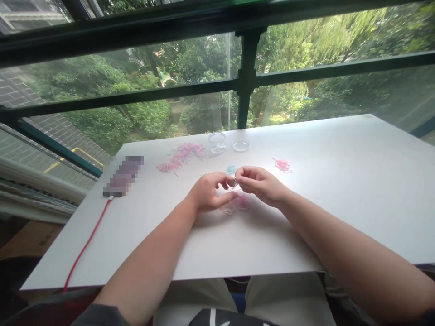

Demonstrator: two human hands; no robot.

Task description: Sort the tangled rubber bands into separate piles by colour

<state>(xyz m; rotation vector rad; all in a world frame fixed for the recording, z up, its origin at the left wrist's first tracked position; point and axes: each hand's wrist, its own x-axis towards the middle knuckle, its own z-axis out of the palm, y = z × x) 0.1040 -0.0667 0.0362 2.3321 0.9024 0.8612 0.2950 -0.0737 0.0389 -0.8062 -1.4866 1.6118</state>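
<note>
In the middle of the table my left hand [211, 191] and my right hand [260, 183] meet at the fingertips. Between them is a tiny greyish thing [234, 181], too small to make out. My right thumb and forefinger pinch at it. My left fingers are bent against it, while the left thumb lies lower and apart. Beneath the hands lies a loose heap of pink and purple thin bands [242, 202], partly hidden. Just beyond the fingertips is a small light-blue cluster of bands [231, 169].
A long pink and purple pile of bands [181, 156] lies back left, a coral-pink pile [282, 165] to the right. Two clear round dishes [217, 144] [241, 145] stand at the white table's [356, 190] back edge. A blurred-out device [124, 176] with a red cable [87, 242] lies left.
</note>
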